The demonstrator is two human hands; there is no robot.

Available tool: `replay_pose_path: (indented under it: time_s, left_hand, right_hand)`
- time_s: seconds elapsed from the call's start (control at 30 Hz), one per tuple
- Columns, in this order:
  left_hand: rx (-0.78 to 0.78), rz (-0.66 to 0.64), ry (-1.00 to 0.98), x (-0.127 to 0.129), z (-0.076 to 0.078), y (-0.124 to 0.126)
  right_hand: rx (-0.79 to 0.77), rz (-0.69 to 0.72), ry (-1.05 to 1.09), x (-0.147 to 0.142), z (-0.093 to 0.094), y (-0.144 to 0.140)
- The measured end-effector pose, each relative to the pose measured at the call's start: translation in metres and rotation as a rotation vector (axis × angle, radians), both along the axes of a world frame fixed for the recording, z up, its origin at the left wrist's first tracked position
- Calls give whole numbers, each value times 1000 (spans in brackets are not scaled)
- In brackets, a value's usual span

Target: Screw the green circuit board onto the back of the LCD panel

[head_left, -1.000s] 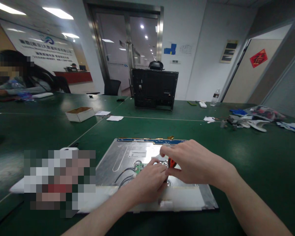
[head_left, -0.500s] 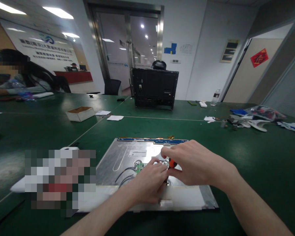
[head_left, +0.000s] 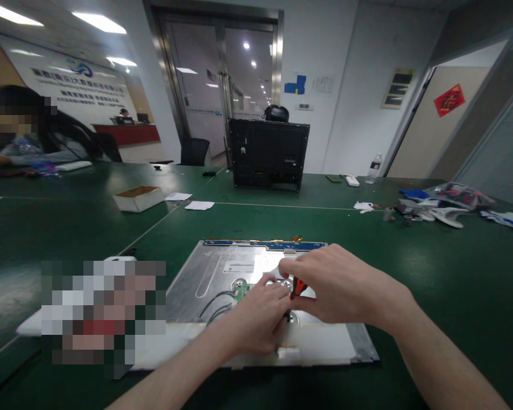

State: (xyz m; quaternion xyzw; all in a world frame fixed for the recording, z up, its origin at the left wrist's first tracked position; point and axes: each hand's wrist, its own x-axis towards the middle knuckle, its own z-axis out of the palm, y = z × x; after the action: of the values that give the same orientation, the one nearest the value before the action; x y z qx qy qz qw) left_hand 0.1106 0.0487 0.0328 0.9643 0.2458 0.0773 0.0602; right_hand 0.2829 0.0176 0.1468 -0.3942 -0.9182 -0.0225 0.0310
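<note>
A silver display panel lies flat on the table, a blue circuit strip along its far edge. My right hand is closed round the orange and black handle of a screwdriver, held over the panel's middle. Close against it, my left hand rests on the panel with its fingers curled inward; what they grip is hidden. Beside the left fingers a small green circuit board shows, with dark cables running from it. The screwdriver's tip is out of sight behind my hands.
A black monitor housing stands across the green table. An open box and paper slips are to its left. At right lie a plastic bag and a bottle. A person sits far left.
The screwdriver handle has turned and leans a little differently in my right hand. Both hands stay in nearly the same place, and the panel has not moved.
</note>
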Motion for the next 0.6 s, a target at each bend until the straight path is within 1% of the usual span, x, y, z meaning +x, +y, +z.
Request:
replay_pose_path:
  time_s: [0.17,0.27,0.47,0.6]
  left_hand:
    - [11,-2,-9,0,-2,1]
    - [7,5,3,-1,-3,2]
    - [7,5,8,0,0,1]
    - [15,-7,14,0,-1,1]
  right_hand:
    - [-8,-51,-44,-5,1,2]
    - [-11,-37,-37,-4,2,1]
    - [-35,53,14,0,4,-4]
    - [-36,9,-24,-3,4,-3]
